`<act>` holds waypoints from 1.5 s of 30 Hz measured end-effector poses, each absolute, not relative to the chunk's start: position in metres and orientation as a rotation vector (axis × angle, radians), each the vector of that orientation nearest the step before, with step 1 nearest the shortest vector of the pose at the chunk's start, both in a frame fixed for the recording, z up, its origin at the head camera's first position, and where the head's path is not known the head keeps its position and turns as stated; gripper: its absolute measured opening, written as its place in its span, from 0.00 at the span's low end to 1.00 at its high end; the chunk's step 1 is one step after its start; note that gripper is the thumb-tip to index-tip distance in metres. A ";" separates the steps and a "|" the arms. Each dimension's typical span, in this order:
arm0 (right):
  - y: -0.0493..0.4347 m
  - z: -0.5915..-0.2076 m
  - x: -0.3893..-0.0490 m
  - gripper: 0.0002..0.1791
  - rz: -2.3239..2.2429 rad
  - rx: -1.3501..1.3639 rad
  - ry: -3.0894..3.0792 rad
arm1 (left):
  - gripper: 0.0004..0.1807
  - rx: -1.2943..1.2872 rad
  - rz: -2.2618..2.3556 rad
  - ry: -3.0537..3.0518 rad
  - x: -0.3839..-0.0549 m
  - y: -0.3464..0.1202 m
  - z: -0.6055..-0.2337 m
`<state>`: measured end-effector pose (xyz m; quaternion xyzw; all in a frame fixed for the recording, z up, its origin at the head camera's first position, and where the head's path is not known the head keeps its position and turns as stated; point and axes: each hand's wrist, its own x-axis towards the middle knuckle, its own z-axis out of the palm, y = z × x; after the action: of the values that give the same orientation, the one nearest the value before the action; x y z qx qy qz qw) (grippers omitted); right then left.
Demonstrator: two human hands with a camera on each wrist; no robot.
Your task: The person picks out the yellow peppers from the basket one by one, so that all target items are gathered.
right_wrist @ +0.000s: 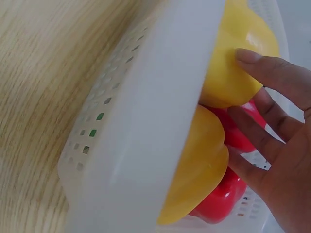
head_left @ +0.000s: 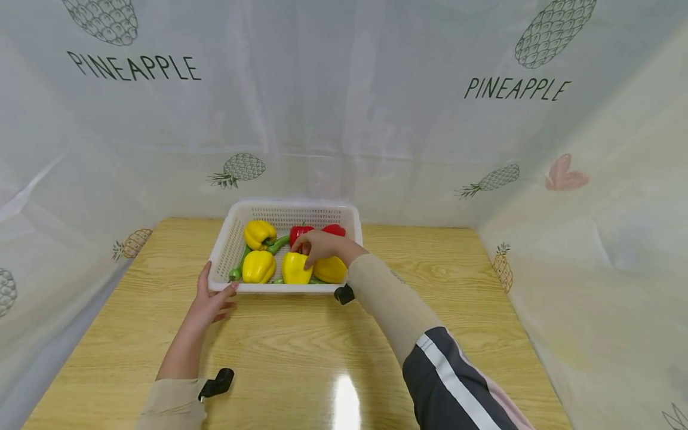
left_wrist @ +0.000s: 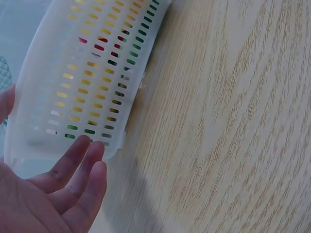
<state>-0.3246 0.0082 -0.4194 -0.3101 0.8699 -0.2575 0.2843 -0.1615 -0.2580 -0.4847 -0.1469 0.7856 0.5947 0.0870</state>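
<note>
A white perforated plastic basket [head_left: 292,288] stands at the back of the table, with yellow and red bell peppers and green peppers inside. My right hand [head_left: 322,245] reaches into it from the right and grips a yellow bell pepper [head_left: 297,270] in the front middle. In the right wrist view, the thumb [right_wrist: 252,57] presses that pepper's side, while the other fingers reach behind it. My left hand [head_left: 208,301] rests against the basket's front left corner, its fingers loosely extended; the left wrist view shows the fingertips [left_wrist: 87,145] at the wall.
More yellow bell peppers [head_left: 258,267] lie left and right of the gripped one. Red bell peppers [head_left: 334,230] and green peppers [head_left: 278,244] lie around them. The wooden table [head_left: 290,352] extends in front. A pineapple-print curtain [head_left: 349,119] hangs behind and at both sides.
</note>
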 end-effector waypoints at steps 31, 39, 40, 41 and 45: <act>0.020 -0.402 -0.318 0.23 -0.766 -0.954 2.245 | 0.53 -0.385 1.785 2.330 -0.159 -0.257 -0.482; 0.034 -0.385 -0.313 0.24 -0.732 -1.029 2.241 | 0.53 -0.377 1.794 2.318 -0.159 -0.259 -0.483; 0.036 -0.383 -0.312 0.24 -0.735 -1.040 2.238 | 0.53 -0.377 1.793 2.317 -0.159 -0.259 -0.483; 0.038 -0.381 -0.312 0.24 -0.732 -1.052 2.243 | 0.53 -0.378 1.793 2.315 -0.159 -0.259 -0.483; 0.047 -0.376 -0.311 0.25 -0.761 -1.052 2.259 | 0.53 -0.385 1.785 2.320 -0.160 -0.258 -0.483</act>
<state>-0.3115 0.0473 -0.3758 -0.3895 0.8360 -0.2816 0.2649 -0.1596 -0.2583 -0.4830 -0.1300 0.7824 0.6017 0.0945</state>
